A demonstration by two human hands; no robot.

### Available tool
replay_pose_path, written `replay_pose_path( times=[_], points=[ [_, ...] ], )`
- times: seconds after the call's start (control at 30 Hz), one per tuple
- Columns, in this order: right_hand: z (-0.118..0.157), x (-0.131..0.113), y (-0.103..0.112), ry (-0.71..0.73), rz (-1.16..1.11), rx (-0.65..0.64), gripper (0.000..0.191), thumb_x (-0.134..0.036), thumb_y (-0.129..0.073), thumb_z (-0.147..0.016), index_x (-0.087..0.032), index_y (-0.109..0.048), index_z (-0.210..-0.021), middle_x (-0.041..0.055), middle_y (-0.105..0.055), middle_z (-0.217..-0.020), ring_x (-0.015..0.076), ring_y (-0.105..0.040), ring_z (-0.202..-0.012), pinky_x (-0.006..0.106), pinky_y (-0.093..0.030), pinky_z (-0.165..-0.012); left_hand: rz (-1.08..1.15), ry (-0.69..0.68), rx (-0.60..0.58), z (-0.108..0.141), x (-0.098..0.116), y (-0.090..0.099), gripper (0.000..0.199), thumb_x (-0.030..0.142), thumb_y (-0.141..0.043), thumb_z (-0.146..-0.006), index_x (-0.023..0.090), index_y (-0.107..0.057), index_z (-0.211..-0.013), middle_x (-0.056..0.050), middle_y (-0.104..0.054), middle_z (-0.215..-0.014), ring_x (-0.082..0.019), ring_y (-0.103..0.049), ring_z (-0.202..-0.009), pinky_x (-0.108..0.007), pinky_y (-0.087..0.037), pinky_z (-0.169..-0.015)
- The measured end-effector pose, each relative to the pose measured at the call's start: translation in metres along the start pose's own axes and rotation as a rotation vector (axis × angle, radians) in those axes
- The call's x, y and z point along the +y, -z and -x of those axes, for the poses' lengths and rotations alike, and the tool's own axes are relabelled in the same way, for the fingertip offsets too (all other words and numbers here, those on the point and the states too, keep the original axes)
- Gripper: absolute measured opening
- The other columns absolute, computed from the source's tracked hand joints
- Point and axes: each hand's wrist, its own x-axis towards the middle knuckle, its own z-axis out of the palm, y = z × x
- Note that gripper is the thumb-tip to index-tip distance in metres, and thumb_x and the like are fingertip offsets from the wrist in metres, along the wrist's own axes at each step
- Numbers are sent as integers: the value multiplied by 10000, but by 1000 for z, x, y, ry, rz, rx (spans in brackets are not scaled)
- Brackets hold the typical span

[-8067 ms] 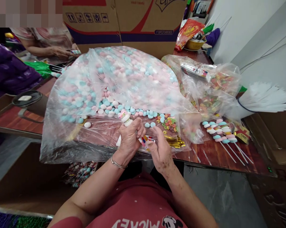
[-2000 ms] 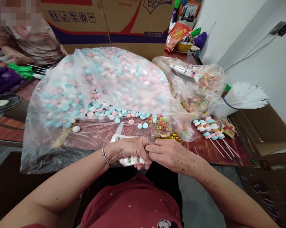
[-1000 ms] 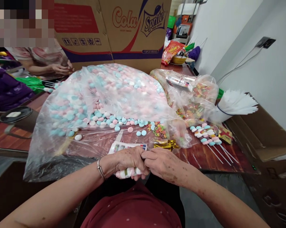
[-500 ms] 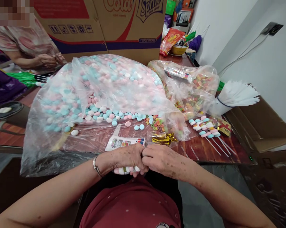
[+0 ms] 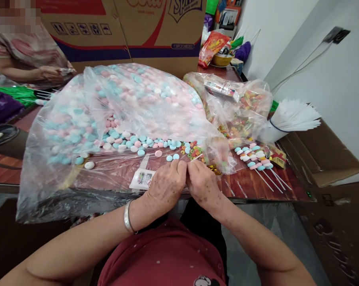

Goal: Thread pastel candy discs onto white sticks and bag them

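My left hand [image 5: 168,184] and my right hand [image 5: 203,184] meet knuckle to knuckle above the table's front edge, both with fingers closed. A short piece of white stick [image 5: 197,157] shows just beyond my right fingers; what else they pinch is hidden behind the hands. Beside my left hand lies a printed white packet [image 5: 140,178], partly covered. Gold ties [image 5: 215,169] show behind my right hand. Loose pink, blue and white candies [image 5: 141,152] and colourful rings [image 5: 194,150] lie behind the hands, at the mouth of a large clear bag [image 5: 149,99].
Candy skewers [image 5: 258,159] lie on the right beside a small box [image 5: 277,157]. Behind them stands a container of white sticks [image 5: 295,117]. A dark mug [image 5: 15,147] is at the left. Across the table, a person's hands [image 5: 50,75] work beside a large carton [image 5: 122,35].
Both hands have moved up and rotated, fingertips now pointing away from me. The candies seen under my left hand are now hidden, and a white stick end shows. The view has shifted slightly.
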Motion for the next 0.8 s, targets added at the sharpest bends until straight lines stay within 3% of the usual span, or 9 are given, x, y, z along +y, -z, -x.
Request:
replay_pose_path(
  times=[0.13, 0.2, 0.27, 0.37, 0.43, 0.53, 0.63, 0.7, 0.8],
  points=[
    [-11, 10, -4, -319, -402, 130, 164, -157, -465, -912, -197, -561, -785, 0, -612, -723, 134, -557, -662, 253, -447, -644, 46, -179, 394, 6, 3, -1, 154, 107, -504, -900, 119, -611, -1010, -179, -675, -1032, -282, -606, -975, -427, -470, -847],
    [-17, 8, 0, -408, -528, 197, 166, -171, -481, -896, -204, -541, -745, -28, -578, -676, 116, -535, -623, 239, -441, -622, 225, -198, 424, 14, 4, 2, 105, 161, -558, -893, 136, -632, -962, -155, -687, -999, -261, -601, -943, -410, -463, -840],
    [-21, -1, 5, -425, -572, 238, 163, -186, -486, -890, -207, -542, -739, -37, -568, -666, 109, -519, -609, 234, -437, -613, 517, -63, 275, 18, 4, 7, 174, 260, -524, -932, 153, -642, -861, -100, -684, -857, -218, -597, -809, -363, -470, -759],
    [-23, -22, 9, -308, -568, 261, 161, -185, -479, -900, -204, -573, -770, -18, -604, -709, 112, -536, -637, 239, -447, -638, 1083, 371, -38, 12, -1, 20, 518, 503, -326, -989, 153, -662, -810, -65, -656, -715, -192, -586, -674, -333, -481, -644],
    [-22, -36, 7, -205, -593, 253, 165, -166, -475, -901, -197, -586, -784, -4, -615, -722, 114, -544, -651, 239, -447, -645, 1413, 558, -63, 5, -10, 34, 680, 657, -247, -948, 157, -686, -805, -75, -667, -700, -213, -616, -679, -358, -505, -644],
    [-21, -45, 0, -237, -698, 190, 169, -157, -475, -886, -197, -575, -756, -16, -589, -678, 106, -523, -612, 226, -431, -602, 1657, 446, 52, 5, -31, 56, 711, 762, -298, -877, 216, -710, -683, -80, -705, -719, -243, -658, -722, -409, -529, -718],
    [-23, -45, -5, -387, -754, 177, 173, -205, -485, -886, -202, -564, -732, -29, -557, -645, 104, -502, -586, 226, -427, -588, 1606, 185, -233, 18, -47, 64, 635, 720, -418, -874, 226, -763, -676, -89, -711, -624, -260, -658, -709, -428, -520, -766],
    [-23, -49, -6, -376, -759, 189, 175, -227, -491, -893, -199, -574, -742, -20, -565, -664, 108, -506, -603, 233, -436, -612, 1555, 299, -389, 28, -50, 59, 628, 690, -415, -899, 195, -781, -773, -94, -730, -675, -241, -661, -730, -408, -517, -802],
    [-20, -64, -9, -286, -857, 125, 172, -224, -494, -896, -191, -597, -762, 0, -595, -705, 113, -531, -641, 236, -452, -642, 1633, 658, -205, 38, -44, 47, 557, 697, -572, -812, 170, -749, -857, -79, -741, -811, -217, -669, -792, -356, -533, -795]
  ],
)
